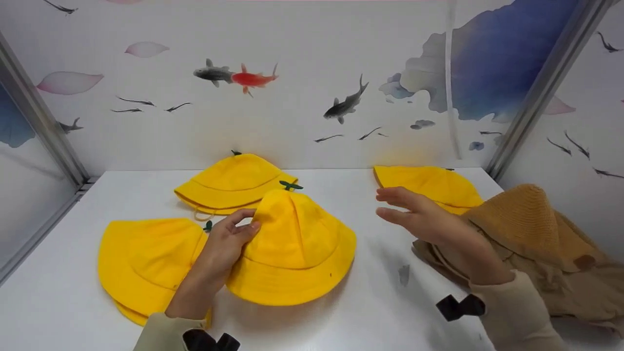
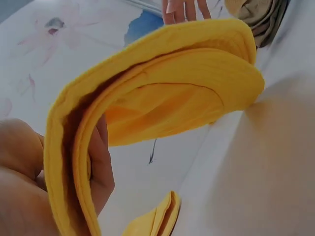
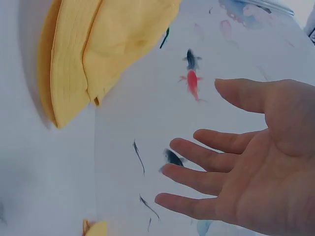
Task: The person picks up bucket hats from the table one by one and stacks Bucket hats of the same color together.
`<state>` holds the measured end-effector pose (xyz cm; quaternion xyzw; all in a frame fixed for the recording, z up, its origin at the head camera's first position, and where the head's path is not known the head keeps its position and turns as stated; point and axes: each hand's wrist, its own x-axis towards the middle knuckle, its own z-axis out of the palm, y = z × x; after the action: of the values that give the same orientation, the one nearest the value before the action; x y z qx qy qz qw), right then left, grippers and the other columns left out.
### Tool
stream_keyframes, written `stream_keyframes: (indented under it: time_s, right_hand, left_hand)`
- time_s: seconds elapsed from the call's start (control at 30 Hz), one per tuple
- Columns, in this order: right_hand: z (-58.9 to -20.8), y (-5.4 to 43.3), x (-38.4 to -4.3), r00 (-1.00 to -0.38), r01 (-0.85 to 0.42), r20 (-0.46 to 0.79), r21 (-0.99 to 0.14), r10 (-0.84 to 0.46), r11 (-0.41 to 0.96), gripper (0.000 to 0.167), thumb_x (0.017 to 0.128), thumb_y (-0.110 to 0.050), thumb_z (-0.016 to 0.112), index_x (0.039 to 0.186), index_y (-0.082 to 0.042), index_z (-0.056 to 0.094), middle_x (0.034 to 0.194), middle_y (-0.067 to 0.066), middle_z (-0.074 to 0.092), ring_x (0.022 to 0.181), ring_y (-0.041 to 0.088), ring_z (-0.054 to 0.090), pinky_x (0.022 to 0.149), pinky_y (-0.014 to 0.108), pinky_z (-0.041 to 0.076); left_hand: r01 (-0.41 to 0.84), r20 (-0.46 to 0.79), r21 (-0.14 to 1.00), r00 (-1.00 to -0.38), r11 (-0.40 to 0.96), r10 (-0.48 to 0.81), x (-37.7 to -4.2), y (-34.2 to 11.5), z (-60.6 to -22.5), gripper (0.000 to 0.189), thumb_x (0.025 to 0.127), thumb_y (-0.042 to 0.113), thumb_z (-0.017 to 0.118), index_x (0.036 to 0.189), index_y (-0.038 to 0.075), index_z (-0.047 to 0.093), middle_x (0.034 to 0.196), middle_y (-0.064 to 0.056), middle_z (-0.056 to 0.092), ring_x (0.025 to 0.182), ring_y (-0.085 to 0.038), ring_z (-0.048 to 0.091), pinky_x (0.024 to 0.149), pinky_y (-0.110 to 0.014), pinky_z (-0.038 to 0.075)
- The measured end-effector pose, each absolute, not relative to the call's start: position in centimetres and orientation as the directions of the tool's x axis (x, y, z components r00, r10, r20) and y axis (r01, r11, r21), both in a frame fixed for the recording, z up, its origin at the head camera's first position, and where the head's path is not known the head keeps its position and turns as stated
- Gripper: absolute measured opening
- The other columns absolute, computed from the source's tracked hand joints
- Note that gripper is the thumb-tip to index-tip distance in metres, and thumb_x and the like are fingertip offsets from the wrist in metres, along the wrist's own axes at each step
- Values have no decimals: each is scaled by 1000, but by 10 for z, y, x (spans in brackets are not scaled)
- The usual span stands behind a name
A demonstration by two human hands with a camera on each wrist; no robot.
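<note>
A folded yellow bucket hat (image 1: 297, 243) with a green sprout on its crown is held up over the middle of the white table. My left hand (image 1: 229, 243) pinches its left side, thumb in front and fingers behind. In the left wrist view the doubled brim of this hat (image 2: 187, 64) curves across, hiding part of the hand. My right hand (image 1: 424, 219) hovers to the right of the hat, apart from it. In the right wrist view the right hand (image 3: 246, 172) has its fingers spread, with nothing in them.
Another yellow hat (image 1: 151, 263) lies at the left, one (image 1: 234, 180) at the back and one (image 1: 424, 185) at the back right. Brown hats (image 1: 526, 229) are heaped at the right edge. A printed white wall (image 1: 292, 131) closes off the back of the table (image 1: 58, 273).
</note>
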<state>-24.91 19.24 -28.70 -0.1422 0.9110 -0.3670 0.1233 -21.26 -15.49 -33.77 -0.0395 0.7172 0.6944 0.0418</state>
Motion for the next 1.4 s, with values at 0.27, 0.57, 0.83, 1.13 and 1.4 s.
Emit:
stream_keyframes:
  time_s: [0.27,0.57,0.83,1.13,1.4]
  right_hand:
    - [-319,162,-258,-930,-216,-3,-805,-368,553,70,100,-52,52,155,-12,34,160,12,38,147,35,37,116,54,38]
    - [-354,150,-273,-828,-77,-193,-891,-526,448,73,99,-63,41,155,-16,35,159,7,40,147,30,37,123,56,25]
    - [-345,163,-267,-724,-131,-175,-915,-667,381,61,103,-57,35,146,-15,48,136,5,58,120,23,53,108,37,44]
    - [-326,163,-257,-825,-137,-95,-922,-556,361,56,96,-47,62,139,-12,51,120,8,63,95,22,63,88,24,55]
    - [-321,165,-252,-897,-179,13,-925,-443,336,47,96,-39,67,135,-16,55,125,8,64,89,23,67,84,26,59]
  left_hand:
    - [-46,-33,996,-984,-73,173,-205,-151,-332,29,105,10,49,134,7,55,116,-8,71,100,-19,68,90,-28,57]
    - [2,54,987,-946,-159,321,-191,-148,-322,31,103,21,56,131,7,54,117,-3,72,102,-18,68,93,-30,57]
    - [78,113,988,-955,-136,276,-188,-153,-315,26,103,18,57,126,8,59,111,0,73,98,-16,69,89,-27,58]
    - [46,64,995,-973,-87,221,-198,-171,-318,31,103,17,56,132,5,55,105,1,73,94,-14,70,88,-26,59]
    - [20,0,991,-988,132,154,-207,-174,-327,38,103,18,57,138,5,55,108,-4,74,90,-13,72,82,-23,59]
